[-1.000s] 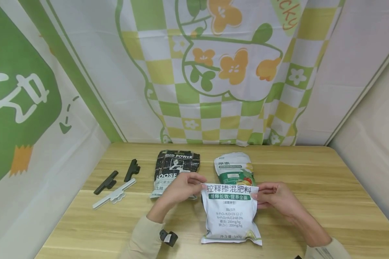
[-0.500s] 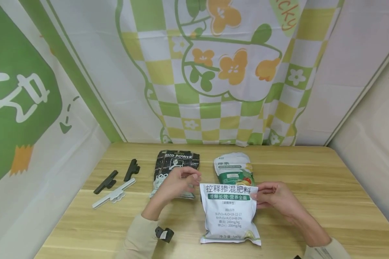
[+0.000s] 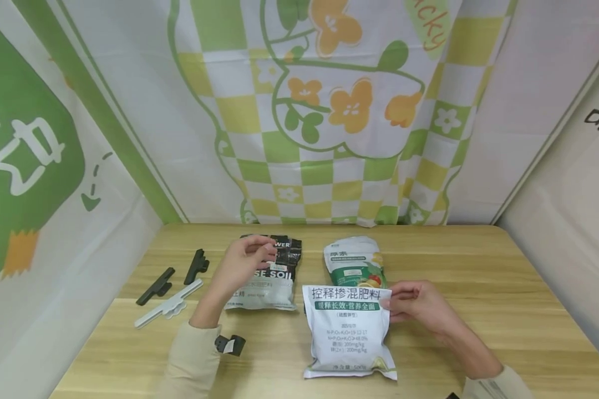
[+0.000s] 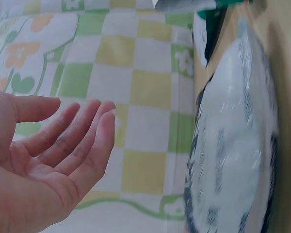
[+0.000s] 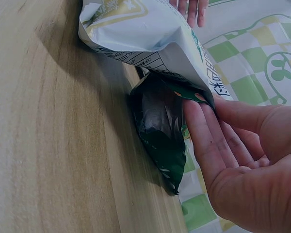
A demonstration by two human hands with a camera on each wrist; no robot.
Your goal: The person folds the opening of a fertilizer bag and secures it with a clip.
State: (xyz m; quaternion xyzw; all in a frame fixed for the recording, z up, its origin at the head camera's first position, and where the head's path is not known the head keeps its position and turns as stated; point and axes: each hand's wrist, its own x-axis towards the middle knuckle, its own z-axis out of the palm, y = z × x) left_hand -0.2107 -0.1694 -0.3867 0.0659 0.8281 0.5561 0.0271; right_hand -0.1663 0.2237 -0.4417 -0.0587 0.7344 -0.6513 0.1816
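"Right hand (image 3: 424, 309): pinching anything?"

"Yep, white bag (image 3: 348, 341) by its top right corner, thumb on the printed front. It's in front of the green bag (image 3: 351, 270) (hides its bottom)."

"And left hand (image 3: 243, 265)?"

"Relaxed, fingers slightly bent, nothing in it. Hovering by the black bag (image 3: 267, 299), not touching. Three clips (image 3: 167, 306) lie left of that."
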